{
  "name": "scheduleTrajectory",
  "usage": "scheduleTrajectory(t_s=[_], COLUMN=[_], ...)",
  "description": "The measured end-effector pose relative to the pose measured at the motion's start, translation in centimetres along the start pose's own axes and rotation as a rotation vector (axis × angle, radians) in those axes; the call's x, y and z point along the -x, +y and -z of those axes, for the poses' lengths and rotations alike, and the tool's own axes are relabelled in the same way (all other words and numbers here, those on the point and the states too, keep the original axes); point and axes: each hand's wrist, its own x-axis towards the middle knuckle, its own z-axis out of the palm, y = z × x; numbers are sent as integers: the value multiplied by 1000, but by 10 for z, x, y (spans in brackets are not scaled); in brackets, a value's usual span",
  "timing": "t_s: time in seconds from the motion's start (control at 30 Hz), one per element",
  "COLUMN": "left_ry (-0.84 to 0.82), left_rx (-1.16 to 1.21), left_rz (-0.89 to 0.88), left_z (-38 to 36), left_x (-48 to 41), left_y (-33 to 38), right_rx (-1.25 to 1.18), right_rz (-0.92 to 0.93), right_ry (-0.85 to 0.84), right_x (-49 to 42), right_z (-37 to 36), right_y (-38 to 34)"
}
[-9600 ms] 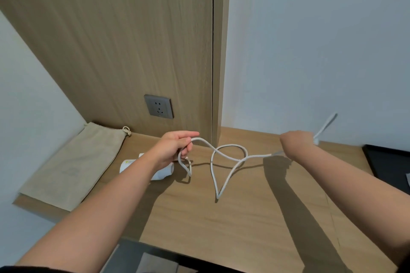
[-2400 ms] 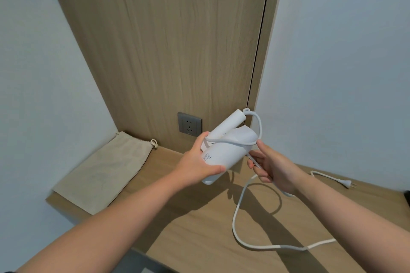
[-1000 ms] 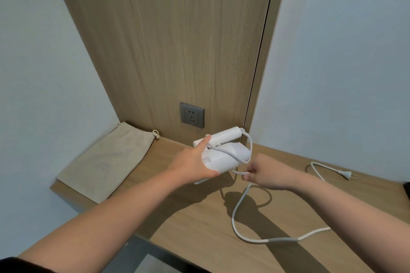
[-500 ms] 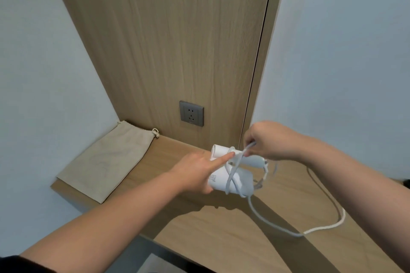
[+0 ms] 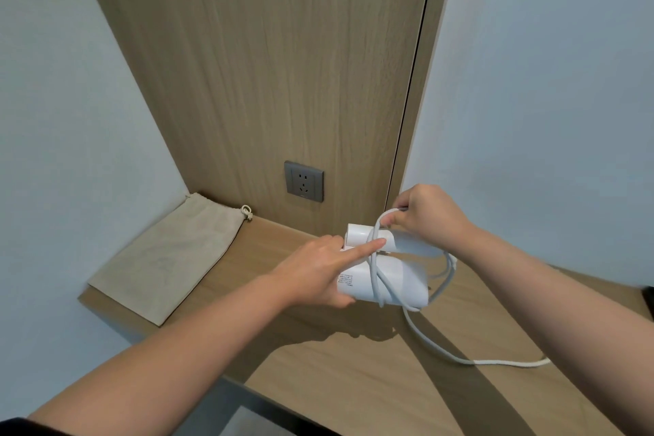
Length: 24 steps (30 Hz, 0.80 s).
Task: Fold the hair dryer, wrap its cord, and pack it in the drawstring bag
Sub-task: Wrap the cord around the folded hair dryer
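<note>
A white folded hair dryer (image 5: 403,285) is held above the wooden shelf (image 5: 354,372). My left hand (image 5: 318,269) grips its left end, forefinger stretched across the top and pressing the cord. My right hand (image 5: 428,214) pinches a loop of the white cord (image 5: 376,271) just above the dryer. Two turns of cord cross the dryer's body. The loose rest of the cord trails down to the shelf and runs off behind my right forearm. The beige drawstring bag (image 5: 170,258) lies flat at the shelf's left end, apart from both hands.
A grey wall socket (image 5: 303,181) sits in the wooden back panel just above the shelf. A white wall closes the left side. A dark object (image 5: 648,297) shows at the right edge. The shelf's front edge runs below my forearms.
My right hand has carried the cord up over the dryer and added a turn around it. The loose cord on the shelf has grown shorter. My left hand keeps its grip.
</note>
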Motion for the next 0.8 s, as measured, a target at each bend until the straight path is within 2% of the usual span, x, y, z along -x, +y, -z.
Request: scheduleTrajectory(t_s=[0.13, 0.27, 0.33, 0.53, 0.8], left_ry=[15, 65, 72, 64, 40], left_rx=[-4, -54, -52, -61, -20], left_rz=[-8, -76, -94, -144, -162], left_z=[5, 6, 4, 6, 3], left_x=[1, 3, 3, -1, 5], left_y=[-3, -6, -6, 5, 0], right_rx=[-23, -235, -323, -463, -372], right_rz=[5, -69, -109, -137, -173], right_ry=[-144, -395, -460, -416, -506], right_x=[-4, -9, -11, -14, -21], right_z=[6, 20, 22, 10, 12], right_y=[9, 16, 22, 23, 23])
